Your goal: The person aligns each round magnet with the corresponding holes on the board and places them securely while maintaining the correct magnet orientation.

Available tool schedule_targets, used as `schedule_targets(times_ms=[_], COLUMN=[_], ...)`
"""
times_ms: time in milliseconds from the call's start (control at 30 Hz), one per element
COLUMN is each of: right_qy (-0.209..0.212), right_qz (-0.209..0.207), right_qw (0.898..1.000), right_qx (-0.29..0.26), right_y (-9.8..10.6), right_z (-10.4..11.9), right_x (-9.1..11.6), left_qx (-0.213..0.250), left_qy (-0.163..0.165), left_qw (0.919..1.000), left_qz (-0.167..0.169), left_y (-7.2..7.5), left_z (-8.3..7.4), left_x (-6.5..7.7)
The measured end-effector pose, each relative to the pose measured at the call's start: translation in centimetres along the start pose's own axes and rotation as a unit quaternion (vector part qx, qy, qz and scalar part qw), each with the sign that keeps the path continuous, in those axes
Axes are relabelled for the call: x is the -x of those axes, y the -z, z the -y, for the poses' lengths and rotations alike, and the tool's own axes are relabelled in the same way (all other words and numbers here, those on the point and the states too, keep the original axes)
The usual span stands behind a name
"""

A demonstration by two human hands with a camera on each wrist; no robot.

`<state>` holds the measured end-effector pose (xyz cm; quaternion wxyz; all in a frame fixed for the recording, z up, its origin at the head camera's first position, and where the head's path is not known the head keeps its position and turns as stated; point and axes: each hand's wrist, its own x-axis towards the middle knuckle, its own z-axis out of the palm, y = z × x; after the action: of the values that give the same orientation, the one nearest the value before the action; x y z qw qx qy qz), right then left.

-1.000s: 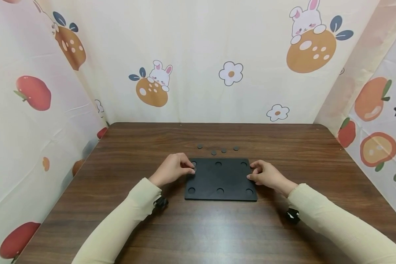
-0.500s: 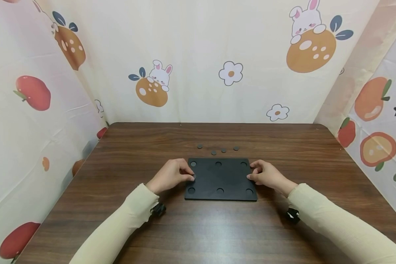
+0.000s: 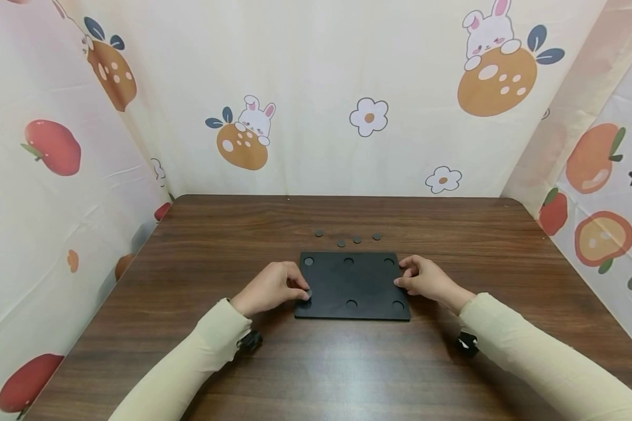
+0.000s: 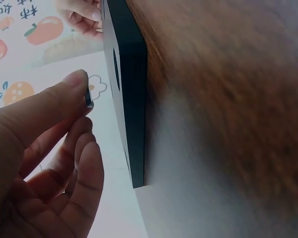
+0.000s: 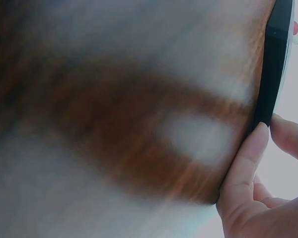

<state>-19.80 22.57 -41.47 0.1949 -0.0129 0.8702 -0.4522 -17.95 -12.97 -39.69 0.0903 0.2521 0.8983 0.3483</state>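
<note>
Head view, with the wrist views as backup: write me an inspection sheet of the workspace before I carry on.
Surface: brown wood-grain table.
Job's things: black board with six round recesses; set disc in the far-left one; four loose discs beyond the board's far edge.
Clutter: nothing seen.
Hands: left hand pinches a held disc over the near-left corner, apart from the board; right hand holds the board's right edge.
Cables: nothing seen.
Surroundings: printed curtains behind and at both sides.
</note>
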Motion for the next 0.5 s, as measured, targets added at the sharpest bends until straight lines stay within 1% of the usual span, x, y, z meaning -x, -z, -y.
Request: schedule_targets(times_ms=[167,267,500], right_qy=[0.002,0.001,0.000], right_qz=[0.000,-0.002,-0.004], right_qw=[1.000,1.000,1.000], right_qx=[0.001,0.003,0.007], right_y=[-0.01,-0.04,-0.08], right_z=[0.07,0.12,0.22], right_x=[0.03,0.07,0.17], left_qx=[-0.019,-0.024,-0.029], left_qy=[-0.006,-0.006,0.000], left_qw=[0.9996,0.9992,0.9987], left_qz=[0.022,0.033,0.041], left_y=[-0.13,-0.20,-0.40], left_z=[-0.09,-0.12,-0.02], left_x=[0.28,0.42,0.50])
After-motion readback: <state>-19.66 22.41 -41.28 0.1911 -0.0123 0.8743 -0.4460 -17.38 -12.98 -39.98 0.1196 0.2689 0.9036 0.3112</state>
